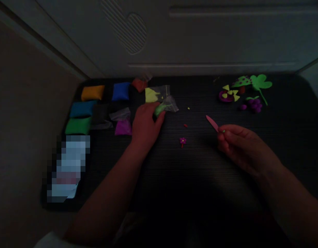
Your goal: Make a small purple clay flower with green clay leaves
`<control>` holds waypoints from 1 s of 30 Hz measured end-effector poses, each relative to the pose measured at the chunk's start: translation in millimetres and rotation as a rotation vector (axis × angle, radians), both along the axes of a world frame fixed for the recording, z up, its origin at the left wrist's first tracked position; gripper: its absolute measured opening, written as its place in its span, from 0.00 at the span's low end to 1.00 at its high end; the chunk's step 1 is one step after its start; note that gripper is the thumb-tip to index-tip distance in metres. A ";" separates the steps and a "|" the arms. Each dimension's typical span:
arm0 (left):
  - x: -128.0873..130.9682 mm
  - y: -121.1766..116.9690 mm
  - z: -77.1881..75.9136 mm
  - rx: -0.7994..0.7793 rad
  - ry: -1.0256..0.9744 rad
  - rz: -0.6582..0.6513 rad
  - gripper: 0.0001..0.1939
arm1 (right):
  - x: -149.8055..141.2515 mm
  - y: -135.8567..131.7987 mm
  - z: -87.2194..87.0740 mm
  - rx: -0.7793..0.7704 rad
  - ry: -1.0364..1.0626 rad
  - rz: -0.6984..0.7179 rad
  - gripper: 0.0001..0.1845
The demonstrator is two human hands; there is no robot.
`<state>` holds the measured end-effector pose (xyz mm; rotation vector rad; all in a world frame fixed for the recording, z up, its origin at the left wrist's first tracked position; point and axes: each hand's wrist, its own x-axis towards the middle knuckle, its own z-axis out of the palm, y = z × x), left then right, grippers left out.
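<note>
My left hand (pixel 147 124) is closed on a small clear bag of light green clay (pixel 160 109), with thumb and fingers on either side. At the right, the thumb and forefinger of my right hand (pixel 241 144) pinch a tiny bit of green clay (pixel 223 131). A pink modelling knife (pixel 212 123) sticks out beyond these fingertips; whether they also grip it I cannot tell. Between the hands lie a small purple clay flower (pixel 183 140) with a yellow centre and red stem, a red clay bit (pixel 185 125) and a yellow crumb (pixel 188 108).
Clay packs lie at the left, including orange (pixel 93 93), blue (pixel 121 91), green (pixel 78 126) and magenta (pixel 123 127). A blurred-out lit object (pixel 69 168) lies at front left. Finished-looking clay shapes, including a green clover (pixel 261 82) and purple grapes (pixel 254 104), stand back right.
</note>
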<state>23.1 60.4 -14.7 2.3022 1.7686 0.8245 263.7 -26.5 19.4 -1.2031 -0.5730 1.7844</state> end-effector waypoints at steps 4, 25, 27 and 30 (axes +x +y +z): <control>-0.5 1.3 -0.6 0.008 0.010 0.023 0.18 | -0.1 0.1 0.3 0.083 -0.013 0.024 0.04; 0.7 0.4 1.5 0.002 -0.014 0.033 0.19 | 2.0 -2.7 -2.1 0.192 -0.054 0.094 0.03; 0.7 0.3 1.3 0.006 -0.015 0.029 0.19 | 2.1 -3.5 -1.6 0.174 -0.083 0.100 0.03; 0.7 0.2 1.3 0.002 -0.018 0.031 0.18 | 1.1 -3.4 -1.8 0.203 -0.062 0.097 0.09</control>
